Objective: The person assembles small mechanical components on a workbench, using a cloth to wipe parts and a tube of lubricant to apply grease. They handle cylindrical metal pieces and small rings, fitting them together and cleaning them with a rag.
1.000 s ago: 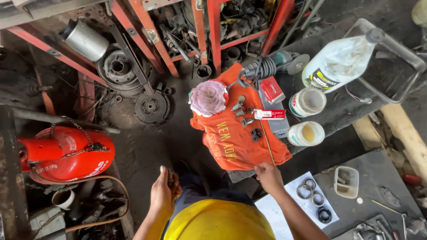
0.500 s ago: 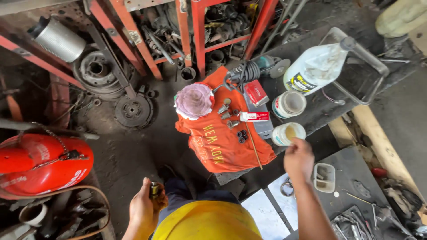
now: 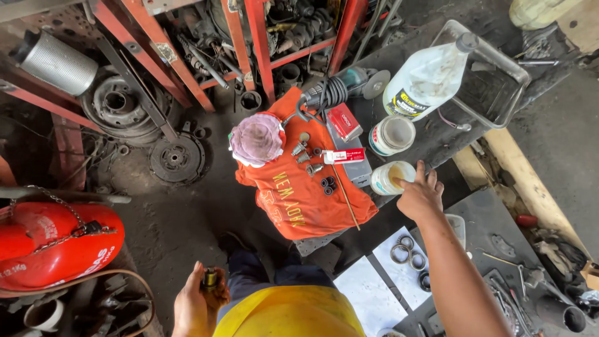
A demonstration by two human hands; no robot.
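My left hand (image 3: 194,304) is low at the bottom edge, closed around a small dark cylindrical metal part (image 3: 211,279). My right hand (image 3: 420,195) reaches over the dark workbench, fingers apart, its fingertips at the rim of an open white tub of yellowish grease (image 3: 390,177). A second white tub (image 3: 393,133) stands just beyond it. An orange cloth (image 3: 301,193) lies over the bench edge with small bolts (image 3: 306,156), black rings (image 3: 327,184) and a pink rag bundle (image 3: 257,138) on it.
A white plastic jug (image 3: 430,78) and an angle grinder (image 3: 340,87) lie at the back of the bench. Metal rings (image 3: 404,249) sit on white paper near me. A red gas cylinder (image 3: 53,243) is at left, red shelving (image 3: 256,43) and a clutch disc (image 3: 176,157) beyond.
My right hand has moved forward from the bench edge near the rings to the grease tub. My left hand with the metal part has sunk lower in view.
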